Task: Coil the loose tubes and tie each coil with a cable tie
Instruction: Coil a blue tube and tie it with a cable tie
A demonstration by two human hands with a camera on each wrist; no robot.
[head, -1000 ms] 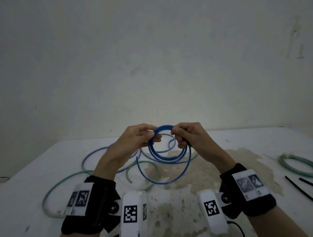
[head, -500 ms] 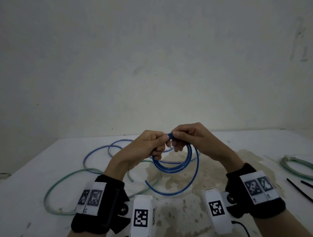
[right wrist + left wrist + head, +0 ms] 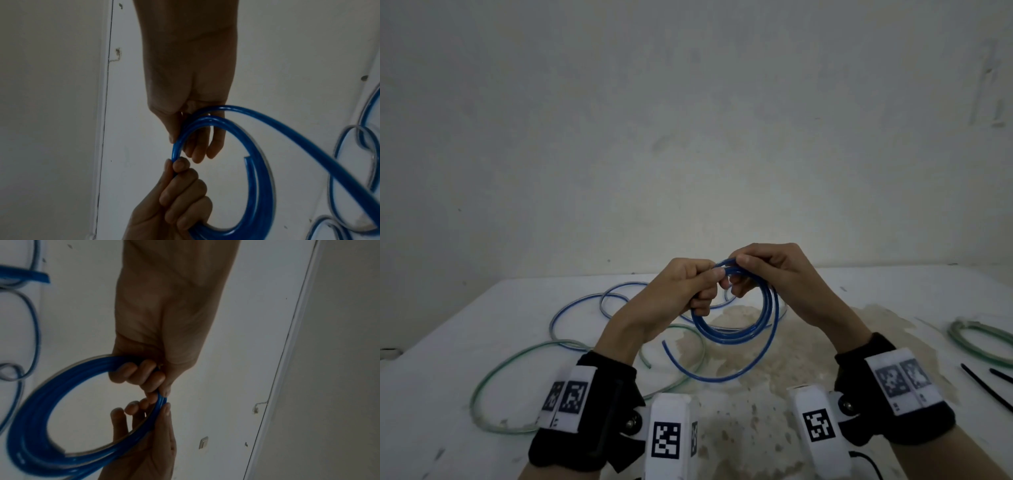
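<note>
I hold a coil of blue tube [image 3: 739, 334] upright above the white table [image 3: 893, 294]. At its top my left hand [image 3: 710, 277] grips the bundled turns with curled fingers. Beside it, my right hand [image 3: 739, 270] pinches the same turns, the two hands touching. One outer turn hangs lower and ends in a free tip [image 3: 664, 342]. The left wrist view has my left hand [image 3: 144, 376] closed round the blue coil [image 3: 41, 418]. In the right wrist view my right hand [image 3: 185, 146] pinches the blue coil [image 3: 257, 186] between thumb and fingers.
A loose green tube [image 3: 496, 373] and a loose pale blue tube [image 3: 571, 311] sprawl on the table to the left. A coiled green tube [image 3: 976, 339] lies at the right edge, with two black cable ties [image 3: 986, 387] in front of it. A wall stands behind.
My hands have drawn together at the top of the coil. The hanging loop has been gathered in, and the blue tube's free tip now shows at the lower left.
</note>
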